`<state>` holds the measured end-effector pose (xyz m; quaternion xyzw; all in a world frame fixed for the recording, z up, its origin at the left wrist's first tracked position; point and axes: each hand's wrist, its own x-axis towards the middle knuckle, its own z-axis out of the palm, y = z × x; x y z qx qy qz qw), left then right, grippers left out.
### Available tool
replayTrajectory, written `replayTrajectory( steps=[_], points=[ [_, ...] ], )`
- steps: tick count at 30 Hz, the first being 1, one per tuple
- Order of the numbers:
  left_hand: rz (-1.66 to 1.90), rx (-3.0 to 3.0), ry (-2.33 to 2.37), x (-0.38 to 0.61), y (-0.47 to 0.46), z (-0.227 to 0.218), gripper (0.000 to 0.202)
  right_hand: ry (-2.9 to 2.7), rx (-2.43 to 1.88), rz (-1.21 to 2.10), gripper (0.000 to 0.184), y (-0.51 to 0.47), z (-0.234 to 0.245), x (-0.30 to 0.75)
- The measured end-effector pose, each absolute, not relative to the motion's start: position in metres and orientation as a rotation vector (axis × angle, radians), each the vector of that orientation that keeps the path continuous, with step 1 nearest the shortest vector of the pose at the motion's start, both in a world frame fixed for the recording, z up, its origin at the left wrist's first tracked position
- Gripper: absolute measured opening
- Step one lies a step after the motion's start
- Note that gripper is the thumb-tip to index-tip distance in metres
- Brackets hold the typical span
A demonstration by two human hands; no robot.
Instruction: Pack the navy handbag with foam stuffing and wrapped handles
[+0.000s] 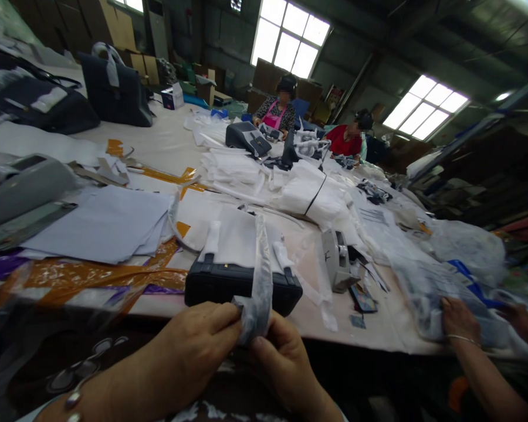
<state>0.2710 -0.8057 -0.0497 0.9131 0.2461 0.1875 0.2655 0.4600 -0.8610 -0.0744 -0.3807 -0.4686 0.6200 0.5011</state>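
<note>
Between two hands [198, 346] [286, 366], one plastic sleeve [259, 281]

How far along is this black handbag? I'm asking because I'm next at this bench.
Done, it seems: white wrapped bundles lie up the table. In hand: the left hand and right hand pinch a clear plastic strip above the black handbag, under a white sheet. Still to do, probably: the unwrapped grey bag nearby.

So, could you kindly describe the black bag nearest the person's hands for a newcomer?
Find the long white-topped work table and look at its near edge. Behind the clear plastic strip pinched by the person's left hand and right hand lies a black bag. Unlike the bags farther up the table, it has white sheeting spreading from its top.
</note>
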Motion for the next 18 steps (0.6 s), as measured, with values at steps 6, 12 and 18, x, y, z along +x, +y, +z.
replayTrajectory(
  steps=[6,12,18],
  points=[
    [0.788,1.995,0.747,0.264,-0.793,-0.037,0.019,-1.18,-0.993,1.328,0.013,-0.865,-0.078,0.459],
    [0.735,1.424,0.924,0.297,-0.788,-0.038,0.044,-1.315,-0.933,1.2,0.009,-0.864,-0.075,0.452],
    [0.778,1.328,0.891,0.322,-0.797,-0.053,0.046,-1.575,-1.001,1.023,0.026,-0.862,-0.067,0.451]
  ],
)
